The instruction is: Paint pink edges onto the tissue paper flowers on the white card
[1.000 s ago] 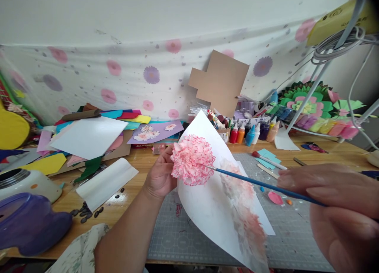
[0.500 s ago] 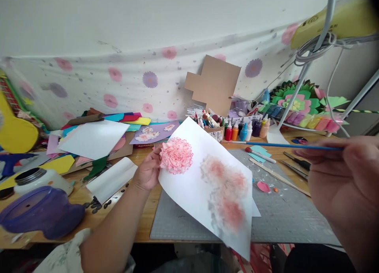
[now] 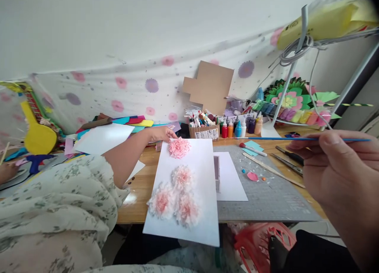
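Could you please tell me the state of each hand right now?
Left hand: closed, holding the white rectangular paper sheet at its top edge.
Right hand: closed, holding the slim blue paintbrush.

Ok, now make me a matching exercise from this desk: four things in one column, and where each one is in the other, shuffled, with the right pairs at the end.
Things:
1. Blue paintbrush
2. White sheet with flowers
3. Brown cardboard
4. Flat pink piece

Places:
A. Lying on the gray mat
B. Standing at the back, in front of the flowered cloth
C. In the right hand
D. Held near its far left corner by the left hand

Pairs: 1-C, 2-D, 3-B, 4-A
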`<action>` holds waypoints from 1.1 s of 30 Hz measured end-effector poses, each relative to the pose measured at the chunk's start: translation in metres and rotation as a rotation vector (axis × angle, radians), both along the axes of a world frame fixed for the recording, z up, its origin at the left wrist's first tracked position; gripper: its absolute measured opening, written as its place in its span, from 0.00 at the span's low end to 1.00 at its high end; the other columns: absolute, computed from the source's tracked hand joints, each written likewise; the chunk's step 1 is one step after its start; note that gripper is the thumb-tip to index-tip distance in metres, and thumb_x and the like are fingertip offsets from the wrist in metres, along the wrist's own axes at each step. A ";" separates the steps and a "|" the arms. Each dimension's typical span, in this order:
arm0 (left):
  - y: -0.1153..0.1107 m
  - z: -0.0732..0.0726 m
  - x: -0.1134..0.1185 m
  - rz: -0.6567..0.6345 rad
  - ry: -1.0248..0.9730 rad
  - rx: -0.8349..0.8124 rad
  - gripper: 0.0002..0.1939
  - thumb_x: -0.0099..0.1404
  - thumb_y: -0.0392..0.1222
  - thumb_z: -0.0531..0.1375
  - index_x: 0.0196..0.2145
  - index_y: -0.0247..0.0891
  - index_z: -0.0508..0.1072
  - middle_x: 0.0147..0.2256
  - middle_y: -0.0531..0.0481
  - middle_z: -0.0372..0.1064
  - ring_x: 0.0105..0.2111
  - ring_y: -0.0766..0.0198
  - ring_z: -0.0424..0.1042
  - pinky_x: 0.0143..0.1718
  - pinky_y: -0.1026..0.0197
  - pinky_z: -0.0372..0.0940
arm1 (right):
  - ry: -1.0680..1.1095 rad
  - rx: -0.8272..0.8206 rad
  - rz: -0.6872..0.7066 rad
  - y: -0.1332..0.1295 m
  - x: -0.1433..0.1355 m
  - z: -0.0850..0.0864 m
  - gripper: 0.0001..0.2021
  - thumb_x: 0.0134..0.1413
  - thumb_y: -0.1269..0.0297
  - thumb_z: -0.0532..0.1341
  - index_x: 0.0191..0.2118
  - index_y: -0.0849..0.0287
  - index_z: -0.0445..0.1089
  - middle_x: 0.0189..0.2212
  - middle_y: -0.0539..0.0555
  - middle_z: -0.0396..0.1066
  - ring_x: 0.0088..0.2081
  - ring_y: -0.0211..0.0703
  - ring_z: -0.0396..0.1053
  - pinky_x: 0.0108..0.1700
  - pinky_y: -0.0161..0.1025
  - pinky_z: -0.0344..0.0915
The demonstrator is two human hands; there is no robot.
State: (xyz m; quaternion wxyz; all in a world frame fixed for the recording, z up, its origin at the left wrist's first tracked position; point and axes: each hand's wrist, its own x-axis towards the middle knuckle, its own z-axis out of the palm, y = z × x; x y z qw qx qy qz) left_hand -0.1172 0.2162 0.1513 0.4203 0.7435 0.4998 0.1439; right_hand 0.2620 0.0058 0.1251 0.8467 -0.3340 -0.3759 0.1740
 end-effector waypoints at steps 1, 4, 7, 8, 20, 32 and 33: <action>0.008 0.006 0.015 -0.025 0.055 -0.006 0.18 0.70 0.46 0.62 0.53 0.37 0.71 0.52 0.44 0.71 0.46 0.53 0.74 0.45 0.47 0.73 | 0.006 -0.014 0.003 -0.002 0.001 -0.001 0.06 0.42 0.65 0.72 0.27 0.56 0.76 0.23 0.52 0.74 0.25 0.46 0.75 0.34 0.50 0.74; 0.023 0.018 0.062 -0.096 0.152 0.026 0.17 0.69 0.47 0.62 0.53 0.37 0.72 0.53 0.44 0.71 0.47 0.52 0.74 0.45 0.48 0.73 | 0.022 -0.044 0.010 -0.004 0.008 -0.005 0.07 0.40 0.65 0.73 0.28 0.56 0.76 0.25 0.51 0.74 0.25 0.46 0.75 0.31 0.49 0.75; 0.022 0.020 0.103 -0.159 0.171 0.100 0.16 0.70 0.47 0.62 0.51 0.38 0.73 0.53 0.45 0.71 0.47 0.52 0.74 0.45 0.49 0.73 | -0.005 -0.041 -0.001 -0.002 0.016 -0.012 0.05 0.45 0.65 0.72 0.29 0.54 0.77 0.26 0.51 0.73 0.25 0.46 0.75 0.30 0.48 0.76; 0.019 0.019 0.114 -0.183 0.177 0.130 0.15 0.70 0.49 0.61 0.49 0.38 0.75 0.52 0.48 0.72 0.47 0.50 0.74 0.46 0.50 0.73 | -0.019 -0.039 0.004 0.000 0.018 -0.014 0.04 0.46 0.65 0.71 0.29 0.53 0.77 0.26 0.51 0.73 0.26 0.45 0.75 0.31 0.48 0.77; -0.011 0.015 0.185 -0.430 0.532 0.537 0.11 0.66 0.30 0.61 0.46 0.35 0.77 0.52 0.44 0.73 0.55 0.52 0.69 0.59 0.44 0.63 | -0.062 -0.201 0.059 0.007 0.033 -0.040 0.07 0.47 0.61 0.71 0.29 0.59 0.77 0.27 0.54 0.77 0.28 0.46 0.78 0.36 0.43 0.78; -0.206 -0.092 0.095 -0.513 0.558 1.184 0.23 0.71 0.28 0.51 0.62 0.31 0.66 0.62 0.38 0.67 0.64 0.46 0.62 0.59 0.47 0.68 | -0.209 -0.235 0.110 -0.005 0.007 -0.054 0.04 0.53 0.64 0.68 0.36 0.55 0.79 0.32 0.52 0.78 0.31 0.44 0.80 0.39 0.40 0.78; -0.203 -0.096 0.093 -0.519 0.586 1.181 0.23 0.71 0.27 0.50 0.62 0.30 0.65 0.63 0.38 0.66 0.64 0.47 0.63 0.58 0.48 0.69 | -0.221 -0.245 0.124 -0.007 0.002 -0.053 0.05 0.53 0.63 0.68 0.37 0.54 0.79 0.32 0.52 0.79 0.32 0.44 0.80 0.39 0.39 0.78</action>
